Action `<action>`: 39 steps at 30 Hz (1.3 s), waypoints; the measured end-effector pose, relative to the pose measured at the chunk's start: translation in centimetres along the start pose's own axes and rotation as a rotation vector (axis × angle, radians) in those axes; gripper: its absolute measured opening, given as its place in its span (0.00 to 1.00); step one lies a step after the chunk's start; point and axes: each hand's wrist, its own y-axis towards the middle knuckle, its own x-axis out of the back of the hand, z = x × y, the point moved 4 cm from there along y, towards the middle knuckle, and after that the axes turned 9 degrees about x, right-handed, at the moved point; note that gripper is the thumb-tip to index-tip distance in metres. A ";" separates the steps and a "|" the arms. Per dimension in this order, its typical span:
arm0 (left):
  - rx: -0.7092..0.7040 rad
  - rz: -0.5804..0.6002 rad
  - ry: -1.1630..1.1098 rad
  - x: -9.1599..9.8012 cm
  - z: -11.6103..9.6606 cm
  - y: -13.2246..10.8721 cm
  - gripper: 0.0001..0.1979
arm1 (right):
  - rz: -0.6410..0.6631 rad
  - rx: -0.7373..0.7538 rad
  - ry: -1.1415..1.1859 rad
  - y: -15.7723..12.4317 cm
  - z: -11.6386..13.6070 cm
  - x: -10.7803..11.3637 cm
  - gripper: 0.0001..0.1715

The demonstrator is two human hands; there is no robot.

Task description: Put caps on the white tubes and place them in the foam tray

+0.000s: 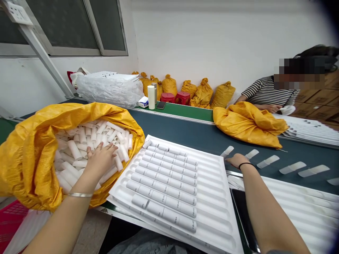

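My left hand (pixel 100 159) lies with spread fingers on the white tubes (pixel 75 150) heaped inside an open yellow sack (pixel 29 151). My right hand (pixel 237 160) is over the dark belt, beside a translucent tube (pixel 227 151); its fingertips are partly hidden, and whether they touch the tube is unclear. Between my hands a white grooved tray (pixel 212 190) holds rows of printed white tubes (pixel 169 183) on its left side. More translucent tubes (pixel 268 161) lie spaced out along the belt to the right.
A second grooved tray (pixel 288 208) and a black phone (pixel 245 218) lie at the right. Across the belt (pixel 180 128) are a folded yellow sack (pixel 246 123), a white cylinder (pixel 151 97) and plastic-wrapped trays (pixel 108 88). A person in a striped shirt (pixel 270 91) sits opposite.
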 end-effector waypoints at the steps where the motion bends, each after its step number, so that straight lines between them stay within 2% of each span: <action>1: -0.047 -0.036 -0.044 0.5 -1.0 -0.6 0.16 | -0.002 0.034 -0.007 -0.6 0.6 0.4 0.13; 4: -0.267 -0.177 -0.279 2.4 -5.5 -2.9 0.16 | -0.024 0.274 0.032 -2.9 4.4 0.1 0.16; 7: -0.483 -0.278 -0.492 3.9 -10.4 -5.3 0.15 | 0.008 0.581 0.089 -5.1 9.7 -2.2 0.16; 9: -0.550 -0.277 -0.574 4.4 -12.8 -6.3 0.14 | 0.032 0.705 0.091 -5.9 12.1 -3.5 0.12; 11: -0.523 -0.235 -0.642 4.4 -14.1 -6.9 0.14 | 0.018 0.759 0.077 -6.1 13.3 -4.0 0.08; 14: -0.362 -0.131 -0.790 4.1 -14.2 -7.3 0.19 | -0.078 0.757 0.067 -6.6 13.4 -3.0 0.10; 17: -0.277 -0.103 -0.874 3.9 -13.9 -7.9 0.16 | -0.162 0.740 0.137 -8.8 13.6 -1.5 0.12; 19: -0.365 -0.144 -0.862 4.2 -14.3 -8.4 0.12 | -0.126 0.818 0.380 -11.0 14.4 -1.1 0.13; 21: -0.501 -0.171 -0.841 4.6 -15.1 -8.9 0.11 | -0.010 0.926 0.702 -13.4 15.5 -1.0 0.14; 23: -0.599 -0.185 -0.830 5.0 -15.8 -9.4 0.11 | 0.072 0.997 0.879 -15.2 16.4 -1.0 0.16; 25: -0.657 -0.203 -0.816 5.5 -16.5 -9.8 0.13 | 0.051 1.054 0.851 -16.5 17.0 -0.7 0.16; 27: -0.699 -0.228 -0.809 6.0 -16.9 -10.3 0.14 | -0.034 1.139 0.740 -17.4 17.3 -0.1 0.15; 30: -0.658 -0.229 -0.785 6.4 -16.9 -10.6 0.23 | -0.145 1.239 0.645 -18.3 17.4 0.6 0.16; 32: -0.532 -0.158 -0.785 6.6 -16.3 -10.2 0.33 | -0.229 1.235 0.637 -18.5 17.1 0.9 0.16; 33: -0.471 -0.086 -0.796 6.7 -16.0 -10.0 0.34 | -0.266 1.220 0.637 -18.5 17.0 1.0 0.16; 37: -0.371 0.259 -0.871 6.6 -15.1 -9.5 0.15 | -0.313 1.183 0.629 -18.1 16.4 1.1 0.16; 39: -0.374 0.278 -0.885 6.7 -15.0 -9.6 0.13 | -0.278 1.178 0.610 -17.8 16.2 0.9 0.16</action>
